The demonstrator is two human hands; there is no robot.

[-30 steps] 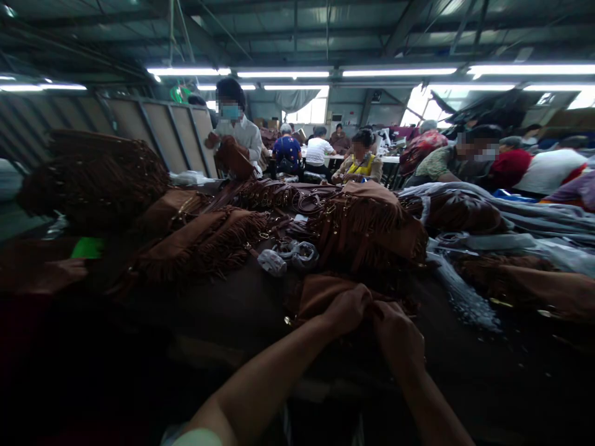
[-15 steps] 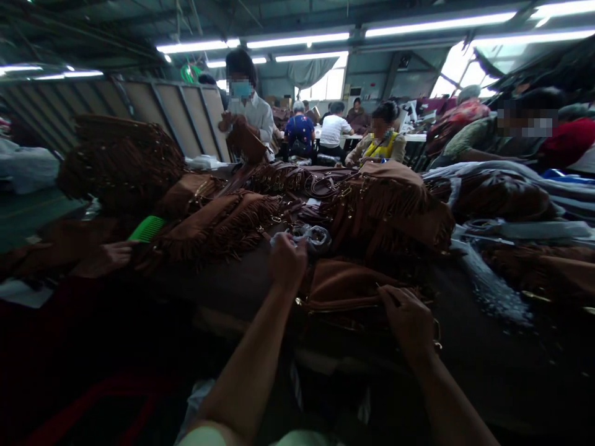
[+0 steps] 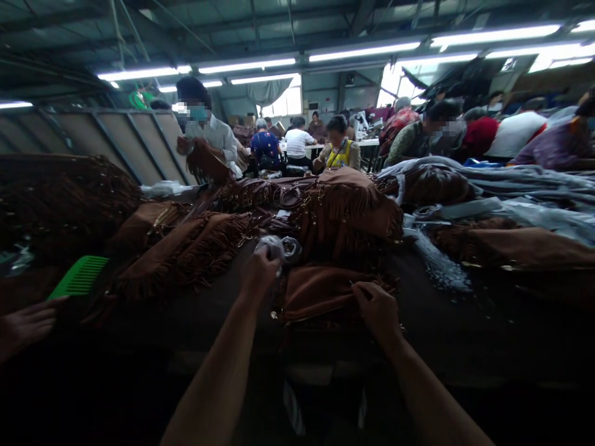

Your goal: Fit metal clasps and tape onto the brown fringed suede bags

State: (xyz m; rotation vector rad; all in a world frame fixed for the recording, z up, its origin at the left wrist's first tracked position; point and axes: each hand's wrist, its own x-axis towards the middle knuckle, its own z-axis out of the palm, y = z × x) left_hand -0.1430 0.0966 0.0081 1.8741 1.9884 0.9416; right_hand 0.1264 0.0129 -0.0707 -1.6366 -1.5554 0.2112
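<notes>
A brown suede bag with fringe lies on the dark table in front of me. My right hand rests closed on its right edge, gripping the suede. My left hand is stretched forward beyond the bag's left end, closed round a small crumpled clear plastic packet. More such packets lie just behind it.
Several brown fringed bags are piled across the table's middle and left. Another person's hand at the left edge holds a green comb. Grey cloth and tassels lie at the right. Workers stand and sit beyond.
My left hand left the bag, reached forward to the plastic packets and now closes on one. My right hand stayed on the bag. The neighbour's green comb came into fuller view.
</notes>
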